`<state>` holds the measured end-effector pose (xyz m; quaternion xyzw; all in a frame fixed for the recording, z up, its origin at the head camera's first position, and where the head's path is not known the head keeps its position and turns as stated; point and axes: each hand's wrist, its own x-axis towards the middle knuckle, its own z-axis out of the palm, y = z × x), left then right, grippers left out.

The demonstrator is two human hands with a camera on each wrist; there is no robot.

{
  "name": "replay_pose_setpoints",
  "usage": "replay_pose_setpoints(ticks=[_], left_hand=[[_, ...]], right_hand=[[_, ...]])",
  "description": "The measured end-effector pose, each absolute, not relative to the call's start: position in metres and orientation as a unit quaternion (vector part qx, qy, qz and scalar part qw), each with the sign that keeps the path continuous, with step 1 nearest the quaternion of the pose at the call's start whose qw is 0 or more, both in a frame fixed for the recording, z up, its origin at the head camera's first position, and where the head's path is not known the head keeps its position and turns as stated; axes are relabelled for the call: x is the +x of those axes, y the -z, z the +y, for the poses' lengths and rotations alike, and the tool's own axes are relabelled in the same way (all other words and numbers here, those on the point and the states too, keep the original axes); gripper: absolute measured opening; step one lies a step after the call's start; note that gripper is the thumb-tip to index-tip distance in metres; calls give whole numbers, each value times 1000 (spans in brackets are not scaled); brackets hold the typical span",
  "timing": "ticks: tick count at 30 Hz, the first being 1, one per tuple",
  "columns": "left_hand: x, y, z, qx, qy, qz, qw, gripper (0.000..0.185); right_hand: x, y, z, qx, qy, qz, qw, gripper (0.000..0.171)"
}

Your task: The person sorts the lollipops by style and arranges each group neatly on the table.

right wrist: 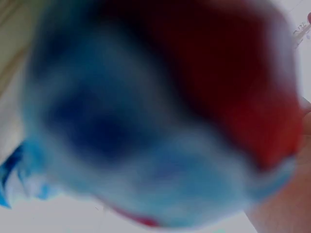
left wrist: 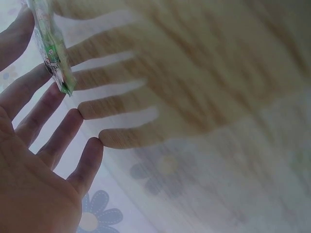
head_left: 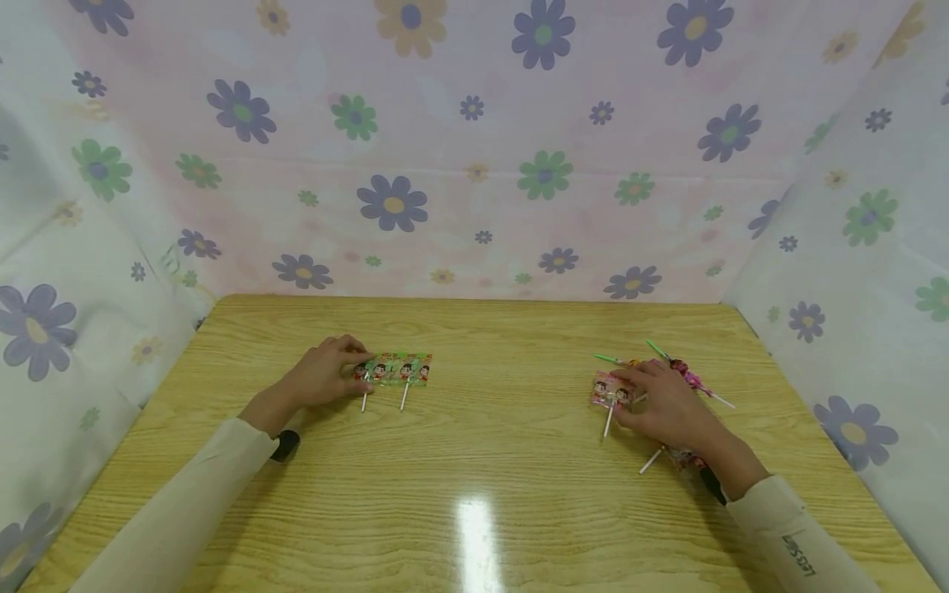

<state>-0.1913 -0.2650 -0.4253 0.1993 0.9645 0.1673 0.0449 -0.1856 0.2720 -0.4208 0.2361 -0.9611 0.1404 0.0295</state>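
Note:
Two green-wrapped lollipops lie side by side at the left of the table in the head view, white sticks toward the near edge. My left hand (head_left: 326,372) pinches the wrapper of the left lollipop (head_left: 381,371) between thumb and fingers; the other lollipop (head_left: 409,369) lies just right of it. In the left wrist view, the green wrapper (left wrist: 51,53) sits between thumb and fingertips. On the right, my right hand (head_left: 666,405) pinches a pink-wrapped lollipop (head_left: 604,390), its white stick pointing toward the near edge. A blurred blue and red wrapper (right wrist: 146,126) hides the fingers in the right wrist view.
More lollipops lie around and under the right hand: a pink-wrapped one (head_left: 694,380) beyond it, some with green sticks (head_left: 610,359), and a white stick (head_left: 651,461) nearer. Flowered cloth (head_left: 474,231) stands behind and at both sides of the wooden table (head_left: 474,445).

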Motion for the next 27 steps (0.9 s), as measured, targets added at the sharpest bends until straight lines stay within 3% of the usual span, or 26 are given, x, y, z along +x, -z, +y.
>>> replay_pose_setpoints(ticks=[27], left_hand=[[-188, 420, -262, 200, -170, 964, 45, 60]], right_hand=[[-192, 408, 254, 254, -157, -954, 40, 52]])
